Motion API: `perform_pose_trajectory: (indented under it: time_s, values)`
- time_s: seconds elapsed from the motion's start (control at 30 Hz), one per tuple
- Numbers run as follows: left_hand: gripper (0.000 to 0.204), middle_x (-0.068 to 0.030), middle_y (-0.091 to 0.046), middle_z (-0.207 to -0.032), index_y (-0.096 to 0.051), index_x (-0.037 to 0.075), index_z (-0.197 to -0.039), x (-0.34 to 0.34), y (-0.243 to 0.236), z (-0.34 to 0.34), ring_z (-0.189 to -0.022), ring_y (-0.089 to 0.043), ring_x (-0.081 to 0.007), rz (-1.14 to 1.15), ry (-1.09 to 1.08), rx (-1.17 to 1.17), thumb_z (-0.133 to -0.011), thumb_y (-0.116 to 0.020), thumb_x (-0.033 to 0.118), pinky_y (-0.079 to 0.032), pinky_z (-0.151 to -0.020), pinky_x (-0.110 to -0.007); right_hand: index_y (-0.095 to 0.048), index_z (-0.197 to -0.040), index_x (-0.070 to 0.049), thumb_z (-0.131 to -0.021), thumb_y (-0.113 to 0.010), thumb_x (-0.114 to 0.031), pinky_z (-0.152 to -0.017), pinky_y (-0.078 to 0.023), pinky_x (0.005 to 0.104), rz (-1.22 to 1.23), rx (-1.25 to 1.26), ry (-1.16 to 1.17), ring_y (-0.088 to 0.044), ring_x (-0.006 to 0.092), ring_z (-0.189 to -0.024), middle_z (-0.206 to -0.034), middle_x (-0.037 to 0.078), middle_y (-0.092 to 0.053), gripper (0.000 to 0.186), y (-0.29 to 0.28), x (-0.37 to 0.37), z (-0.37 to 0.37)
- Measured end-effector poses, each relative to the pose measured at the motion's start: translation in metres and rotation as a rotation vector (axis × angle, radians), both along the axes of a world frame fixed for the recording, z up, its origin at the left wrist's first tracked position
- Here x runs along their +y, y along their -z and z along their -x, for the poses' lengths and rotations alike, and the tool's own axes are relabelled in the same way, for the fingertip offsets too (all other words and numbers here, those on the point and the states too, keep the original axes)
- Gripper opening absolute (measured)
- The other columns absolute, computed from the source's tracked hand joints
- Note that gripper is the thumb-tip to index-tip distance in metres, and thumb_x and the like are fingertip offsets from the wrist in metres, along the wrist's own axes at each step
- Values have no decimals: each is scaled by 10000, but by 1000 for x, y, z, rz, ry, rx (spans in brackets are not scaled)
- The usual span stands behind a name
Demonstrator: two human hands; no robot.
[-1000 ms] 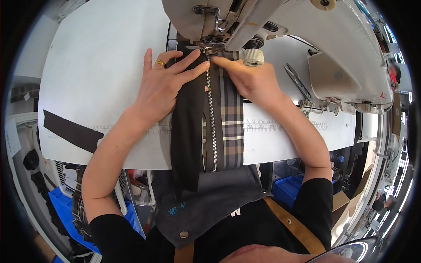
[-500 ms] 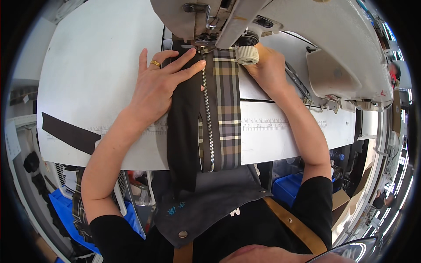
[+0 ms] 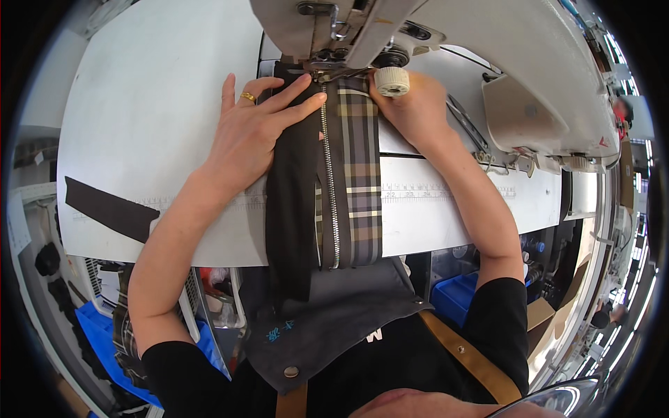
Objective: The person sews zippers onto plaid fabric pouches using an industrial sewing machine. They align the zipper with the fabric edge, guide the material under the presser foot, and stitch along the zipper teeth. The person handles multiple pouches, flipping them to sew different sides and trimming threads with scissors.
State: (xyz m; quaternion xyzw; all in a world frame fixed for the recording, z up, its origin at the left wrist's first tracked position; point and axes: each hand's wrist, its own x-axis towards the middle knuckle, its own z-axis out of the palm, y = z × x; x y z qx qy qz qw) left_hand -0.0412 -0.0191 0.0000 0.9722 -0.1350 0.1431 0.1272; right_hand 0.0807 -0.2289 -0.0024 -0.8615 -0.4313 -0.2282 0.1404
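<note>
My left hand [image 3: 254, 132], a gold ring on it, lies with fingers spread on the black fabric strip [image 3: 289, 216], index and middle fingertips beside the presser foot [image 3: 319, 76]. A metal zipper [image 3: 330, 209] runs down between that strip and the plaid fabric [image 3: 362, 216], under the sewing machine head [image 3: 293, 38]. My right hand [image 3: 411, 111] is curled at the upper right edge of the plaid fabric, behind the white knob [image 3: 391, 80]; its fingertips are partly hidden, so what it grips is unclear.
The white worktable [image 3: 118, 118] carries a printed ruler [image 3: 418, 191], a dark loose fabric strip [image 3: 108, 209] at left and scissors [image 3: 465, 129] beside the machine. Below are a blue bin [image 3: 453, 299] and a white basket [image 3: 97, 289]. A co-worker [image 3: 605, 317] is small at far right.
My right hand has moved from beside the zipper out to the plaid fabric's upper right edge, uncovering more plaid. My left hand stays on the black strip.
</note>
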Motion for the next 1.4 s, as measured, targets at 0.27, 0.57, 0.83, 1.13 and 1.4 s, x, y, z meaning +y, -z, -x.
perform_pose_trajectory:
  time_s: [0.27, 0.57, 0.83, 1.13, 1.4]
  values:
    - [446, -9, -532, -1306, -600, 248, -1208, 1, 3, -1, -1161, -472, -288, 4, 10, -14, -768, -667, 275, -129, -1046, -601, -556, -751, -82, -778, -607, -145, -507, -448, 371, -124, 12, -38, -576, 249, -568, -664, 57, -585, 85, 2, -10, -2]
    - [442, -14, -539, -1297, -611, 237, -1195, -1, 2, 0, -1172, -467, -285, 31, 8, 4, -761, -675, 291, -123, -1044, -605, -555, -774, -46, -790, -594, -142, -530, -456, 346, -194, 257, -8, -582, 255, -581, -669, 73, -603, 105, -1, -19, -3]
    - [465, -2, -515, -1319, -573, 262, -1226, -1, -1, 2, -1180, -462, -283, 31, 17, 22, -801, -565, 70, -145, -1032, -640, -622, -867, -64, -795, -598, -130, -559, -465, 327, -152, 628, 87, -608, 229, -610, -691, 88, -641, 101, -18, -27, 0]
    - [464, -10, -536, -1301, -605, 249, -1205, -2, 1, 1, -1164, -470, -278, 14, -1, -7, -753, -687, 319, -131, -1044, -603, -606, -835, -102, -816, -604, -192, -514, -458, 384, -116, 145, -57, -602, 284, -577, -653, 81, -623, 92, -12, -5, 13]
    - [462, 5, -526, -1312, -602, 263, -1205, -1, 2, 1, -1168, -469, -274, -1, -4, 0, -754, -683, 325, -135, -1045, -602, -535, -780, -51, -804, -588, -144, -559, -444, 385, -357, 467, -132, -581, 306, -649, -713, 119, -580, 110, 1, 5, 13]
